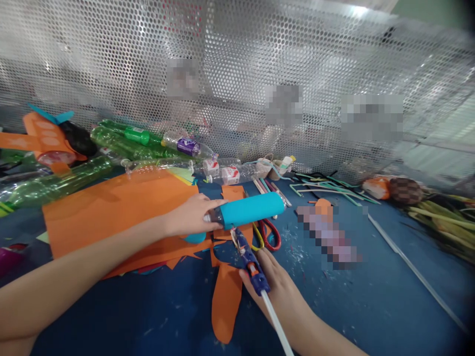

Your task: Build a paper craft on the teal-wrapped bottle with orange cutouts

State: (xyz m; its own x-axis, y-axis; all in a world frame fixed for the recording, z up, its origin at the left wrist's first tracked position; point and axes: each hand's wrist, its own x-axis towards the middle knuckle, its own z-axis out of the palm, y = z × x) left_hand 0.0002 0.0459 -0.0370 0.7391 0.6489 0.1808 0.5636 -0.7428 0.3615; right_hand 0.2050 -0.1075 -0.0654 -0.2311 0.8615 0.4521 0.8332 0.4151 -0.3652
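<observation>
My left hand (195, 213) is closed around the neck end of a plastic bottle (252, 210) wrapped in bright blue paper, held lying sideways above the table. In my right hand (280, 284) is a dark blue glue gun (252, 262) with an orange part, a long white glue stick running out of its back. Its nozzle points up at the underside of the bottle near the neck; whether it touches I cannot tell. Under and beside the hands are orange paper sheets (92, 217) and an orange cut-out strip with a rounded end (227, 306). Scissors (270, 235) with red handles lie behind the glue gun.
Clear and green plastic bottles (129, 141) lie along the perforated metal screen (237, 64). An orange paper plane model (46, 136) stands at left. Markers (272, 190), thin green strips (326, 188), dry leaves (441, 225) and a long white stick (408, 264) lie right on the blue table (371, 306).
</observation>
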